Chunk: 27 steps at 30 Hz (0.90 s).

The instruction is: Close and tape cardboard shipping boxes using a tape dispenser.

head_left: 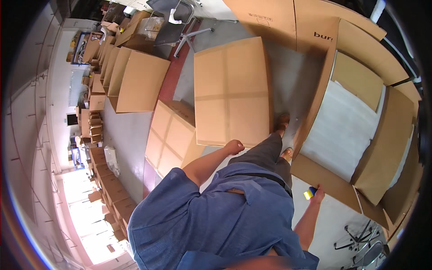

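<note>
My left hand [234,147] hangs by the near edge of a large taped cardboard box [231,85], its fingers curled and nothing showing in them. Whether it touches the box I cannot tell. In my right hand [319,193] is a small blue and yellow object [310,193], its kind too small to make out. That hand is beside the lower flap of a big open carton [321,177]. Inside the carton lie a white foam-like sheet [342,128] and brown cardboard pieces [357,78].
A second taped box [168,137] stands left of the large one. Open cartons [139,81] line the far left, with more boxes [119,193] behind. Office chairs stand at the top [173,22] and lower right [366,254]. Large cardboard panels [270,22] stand at the back.
</note>
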Tool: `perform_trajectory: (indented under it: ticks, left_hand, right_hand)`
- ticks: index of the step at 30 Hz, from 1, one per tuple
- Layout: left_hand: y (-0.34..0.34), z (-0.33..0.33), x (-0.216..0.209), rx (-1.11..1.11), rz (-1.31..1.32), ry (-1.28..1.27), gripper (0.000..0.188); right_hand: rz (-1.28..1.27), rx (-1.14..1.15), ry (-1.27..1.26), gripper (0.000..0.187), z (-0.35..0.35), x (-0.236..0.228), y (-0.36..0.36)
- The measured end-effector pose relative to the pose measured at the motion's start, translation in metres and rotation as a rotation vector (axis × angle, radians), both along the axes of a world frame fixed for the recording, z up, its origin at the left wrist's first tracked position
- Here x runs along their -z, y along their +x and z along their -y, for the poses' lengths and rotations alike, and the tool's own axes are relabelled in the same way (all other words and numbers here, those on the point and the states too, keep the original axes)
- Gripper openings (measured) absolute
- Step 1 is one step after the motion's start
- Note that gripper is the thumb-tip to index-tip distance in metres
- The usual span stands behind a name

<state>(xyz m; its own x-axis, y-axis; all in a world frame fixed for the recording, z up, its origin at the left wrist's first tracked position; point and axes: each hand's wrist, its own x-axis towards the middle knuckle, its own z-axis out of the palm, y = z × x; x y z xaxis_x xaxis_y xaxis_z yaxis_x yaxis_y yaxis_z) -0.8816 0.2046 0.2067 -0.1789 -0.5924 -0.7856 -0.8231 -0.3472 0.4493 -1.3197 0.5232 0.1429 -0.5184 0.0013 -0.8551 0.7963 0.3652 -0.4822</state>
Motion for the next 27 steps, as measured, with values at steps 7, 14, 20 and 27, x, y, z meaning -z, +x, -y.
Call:
perform_trajectory:
  ticks: [7, 14, 20, 27]
  left_hand:
    - [0.036, 0.001, -0.012, 0.163, 0.067, -0.064, 0.033]
    - [0.022, -0.021, -0.007, 0.17, 0.175, 0.019, 0.03]
    - [0.007, -0.002, -0.007, 0.219, 0.079, -0.007, 0.032]
    - [0.028, 0.026, -0.02, 0.061, 0.041, -0.007, 0.031]
  right_hand:
    - [0.029, -0.012, -0.03, 0.027, 0.013, -0.014, -0.002]
    - [0.04, 0.012, -0.073, 0.026, 0.001, -0.01, 0.005]
    - [0.019, 0.02, -0.094, 0.026, 0.005, -0.01, 0.008]
    - [0.02, 0.013, -0.122, 0.022, -0.006, -0.006, 0.0]
